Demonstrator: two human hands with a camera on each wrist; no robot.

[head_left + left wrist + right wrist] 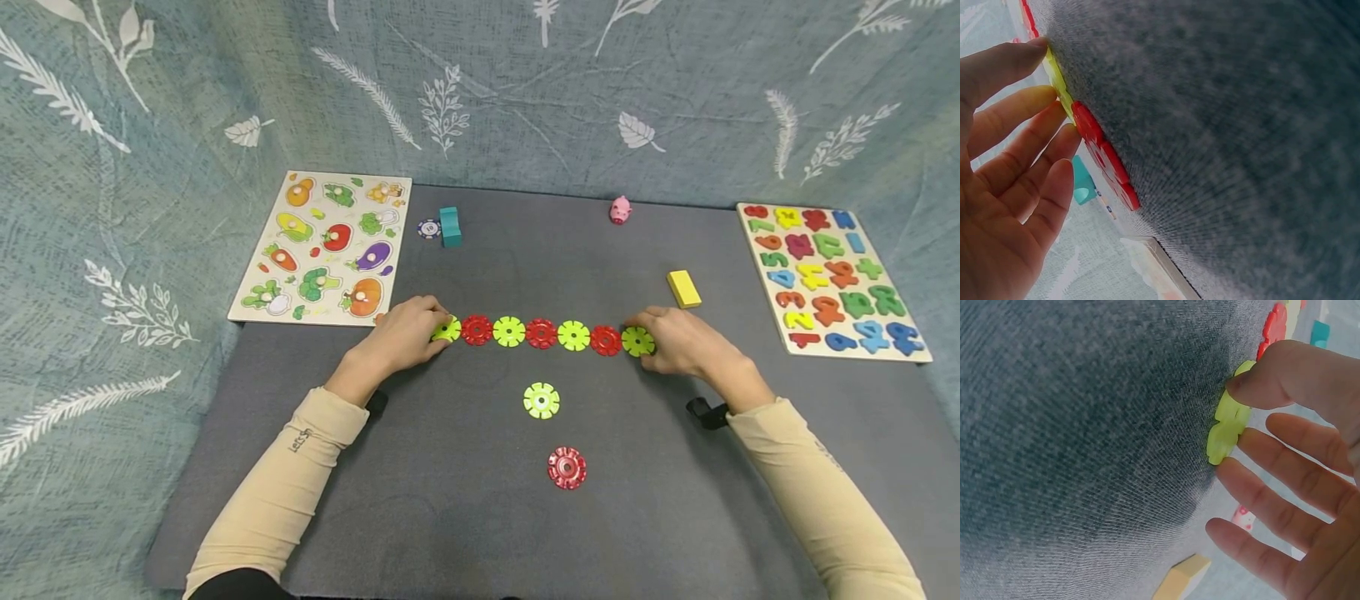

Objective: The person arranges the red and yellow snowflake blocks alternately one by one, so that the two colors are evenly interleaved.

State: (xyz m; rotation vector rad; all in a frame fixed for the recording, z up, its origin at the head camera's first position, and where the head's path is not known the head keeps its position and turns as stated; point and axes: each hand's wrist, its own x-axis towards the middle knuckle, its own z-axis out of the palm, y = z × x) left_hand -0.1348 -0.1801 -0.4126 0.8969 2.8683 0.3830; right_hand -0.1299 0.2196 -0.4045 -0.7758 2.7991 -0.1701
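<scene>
A row of alternating yellow-green and red notched discs lies across the mid table, edge to edge. My left hand [408,333] pinches a yellow-green disc [447,328] near the row's left end, thumb on the near side and fingers on the far side. Beyond it, a red disc [1105,156] shows in the left wrist view, hidden under the hand from the head. At the right end, my right hand [678,340] holds another yellow-green disc [638,341] between thumb and fingers. Nearer the front lie a loose yellow-green disc [542,401] and a loose red disc [566,468].
A vegetable puzzle board [318,260] is at the left, a number puzzle board [832,283] at the right. Toward the back are a teal block [450,227], a poker chip [429,228] and a pink pig toy [620,210]. A yellow block [684,289] lies beyond the right hand.
</scene>
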